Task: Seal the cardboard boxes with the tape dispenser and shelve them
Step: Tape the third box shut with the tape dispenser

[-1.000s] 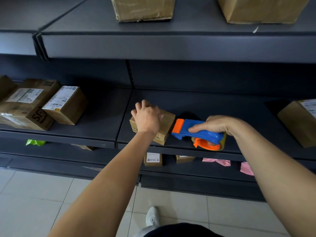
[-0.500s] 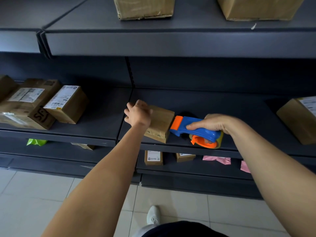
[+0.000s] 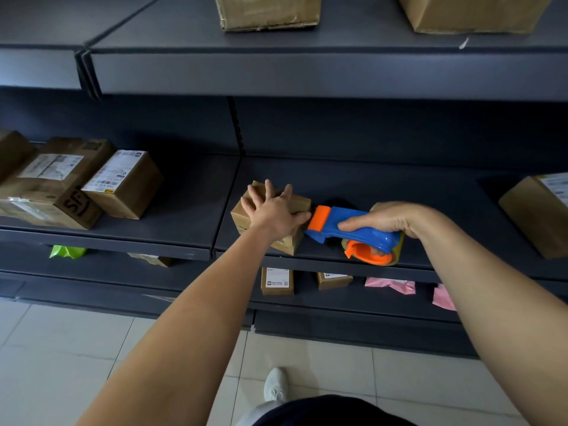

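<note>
Pressure came from the left hand (image 3: 273, 215), laid flat with fingers spread and straight on top of the small cardboard box (image 3: 299, 204), gripping nothing. The right hand (image 3: 388, 216) was curled round the blue handle of the tape dispenser (image 3: 353, 233), forefinger stretched along its top, and the orange nose sat against the box's right side. Box and dispenser both lay near the front edge of the middle shelf (image 3: 384, 186), the box just right of the seam between its two panels. To tape well, I judged, the palm should bear down so the light box could not slide leftward, with the nose pressed hard to the cardboard and drawn straight over the top seam; the left thumb, close beside the nose, looked at risk from the cutter. Counted: one dispenser; ten cardboard boxes (image 3: 126, 182), as far as could be told: two on the top shelf (image 3: 338, 69), five on the middle one, three on the lower shelf (image 3: 338, 302), one of those half hidden; two pink packets (image 3: 390, 285); one green packet (image 3: 66, 250).
</note>
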